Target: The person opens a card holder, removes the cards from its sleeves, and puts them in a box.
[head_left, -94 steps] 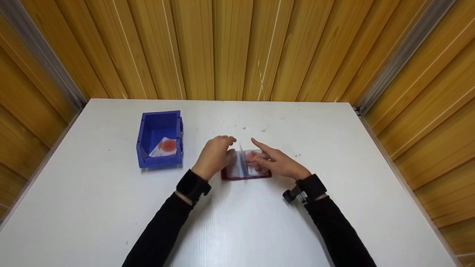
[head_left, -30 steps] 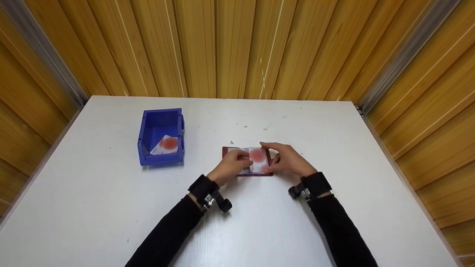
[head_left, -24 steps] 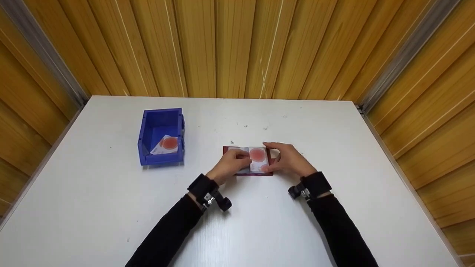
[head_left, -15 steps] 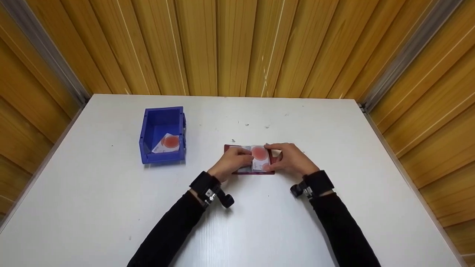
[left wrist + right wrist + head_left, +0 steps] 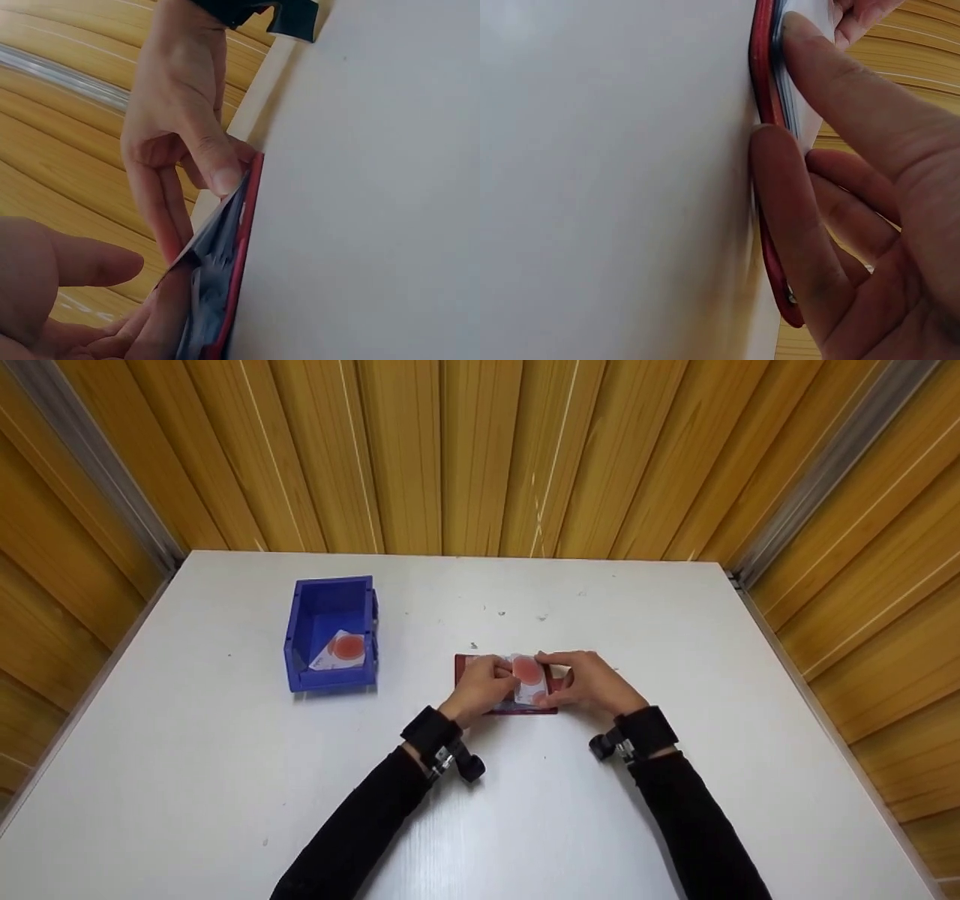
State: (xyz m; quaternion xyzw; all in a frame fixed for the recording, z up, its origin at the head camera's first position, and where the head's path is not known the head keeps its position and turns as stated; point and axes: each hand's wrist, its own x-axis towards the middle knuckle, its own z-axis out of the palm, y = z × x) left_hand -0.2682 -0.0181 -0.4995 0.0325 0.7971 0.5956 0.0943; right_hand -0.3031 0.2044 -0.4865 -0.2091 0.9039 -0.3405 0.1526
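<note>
In the head view a red card holder (image 5: pixel 462 667) with clear sleeves lies spread on the table. A white card (image 5: pixel 532 694) with red circles tilts slightly over its right half. My right hand (image 5: pixel 592 682) holds the card's right edge, index finger at the upper corner and thumb at the lower. At the card's left edge is my left hand (image 5: pixel 480 690), fingers curled at the sleeves. In the left wrist view its fingers reach behind the raised bluish sleeves (image 5: pixel 217 277), with the thumb (image 5: pixel 97 262) apart. The right wrist view shows the layered sleeves (image 5: pixel 786 90) against the red cover (image 5: pixel 761 56).
A blue plastic bin (image 5: pixel 330 685) stands to the left on the white table (image 5: pixel 225 780), with white cards (image 5: pixel 341 652) bearing red circles inside. Wood-patterned panels (image 5: pixel 480 457) rise behind the table and along both sides.
An upright clear sleeve has come down, and both hands have closed in on the card. Lately the card has tilted, my left hand has shifted right, and more red cover shows at left.
</note>
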